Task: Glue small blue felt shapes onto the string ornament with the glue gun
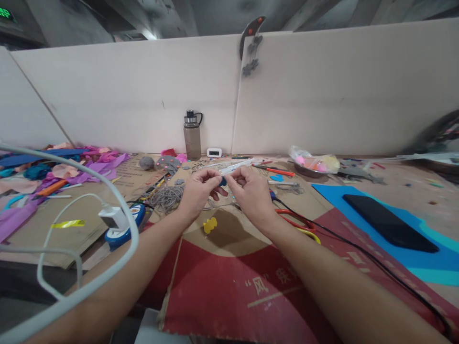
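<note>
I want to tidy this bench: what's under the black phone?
Under the black phone is a blue sheet, with turquoise material showing along the sheet's edges. Anything directly beneath the phone is covered and cannot be seen.

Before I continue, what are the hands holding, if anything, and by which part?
A small dark-blue piece, apparently pinched between the left hand and right hand. They cover much of it, so which part is gripped cannot be told.
</note>
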The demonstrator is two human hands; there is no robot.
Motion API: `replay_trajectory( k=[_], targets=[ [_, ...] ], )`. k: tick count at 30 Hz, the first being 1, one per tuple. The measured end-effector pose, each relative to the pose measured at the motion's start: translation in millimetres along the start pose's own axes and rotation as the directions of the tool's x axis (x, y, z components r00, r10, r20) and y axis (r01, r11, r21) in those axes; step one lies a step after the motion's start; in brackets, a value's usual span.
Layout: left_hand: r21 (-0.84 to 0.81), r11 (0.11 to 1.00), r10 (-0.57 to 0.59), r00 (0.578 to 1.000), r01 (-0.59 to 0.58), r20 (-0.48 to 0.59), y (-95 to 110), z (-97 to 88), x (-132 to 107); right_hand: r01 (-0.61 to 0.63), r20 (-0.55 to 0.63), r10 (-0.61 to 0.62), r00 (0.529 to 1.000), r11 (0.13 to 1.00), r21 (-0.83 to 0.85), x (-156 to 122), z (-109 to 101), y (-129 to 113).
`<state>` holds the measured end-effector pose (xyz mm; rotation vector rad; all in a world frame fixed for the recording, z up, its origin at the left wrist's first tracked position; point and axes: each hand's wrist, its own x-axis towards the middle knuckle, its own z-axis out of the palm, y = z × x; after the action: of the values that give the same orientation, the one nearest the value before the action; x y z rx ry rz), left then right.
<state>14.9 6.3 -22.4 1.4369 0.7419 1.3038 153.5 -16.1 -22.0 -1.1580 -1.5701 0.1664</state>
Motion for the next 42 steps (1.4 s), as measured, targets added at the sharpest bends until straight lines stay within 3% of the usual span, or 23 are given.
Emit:
replay_trajectory(
  k=[4,13,19,27,33,42],
  targets=[
    [-0.044,0.999,-0.028,1.000,0.028,0.013,1.1,0.8,-0.1,-0.059,0.039,0.057,0.998,0.995,0.075,2.1,-0.8,3.4],
    [-0.104,0.989,-0.095,0.990,0.106,0.104,3.8,-6.1,2.5,-0.039,0.098,0.028,0.995,0.993,0.109,5.8,-1.9,8.5],
    [0.013,0.983,-0.184,0.983,0.184,0.007,-0.6,-14.7,11.6,-0.029,0.124,0.019,0.992,0.997,0.076,6.2,-0.4,13.7],
    [0.197,0.980,0.003,0.996,-0.020,0.086,7.0,-9.7,6.4,-0.008,0.122,0.008,0.993,1.000,0.000,5.3,-1.3,12.5],
    [0.214,0.977,-0.024,0.997,0.008,0.072,8.6,-7.6,5.0,0.073,0.112,-0.066,0.992,0.995,-0.061,3.8,-2.7,7.3],
    [0.212,0.977,0.017,0.998,-0.002,-0.068,7.2,-6.3,5.5,0.109,0.049,-0.106,0.993,0.992,-0.067,-0.6,-0.7,2.3]
  ],
)
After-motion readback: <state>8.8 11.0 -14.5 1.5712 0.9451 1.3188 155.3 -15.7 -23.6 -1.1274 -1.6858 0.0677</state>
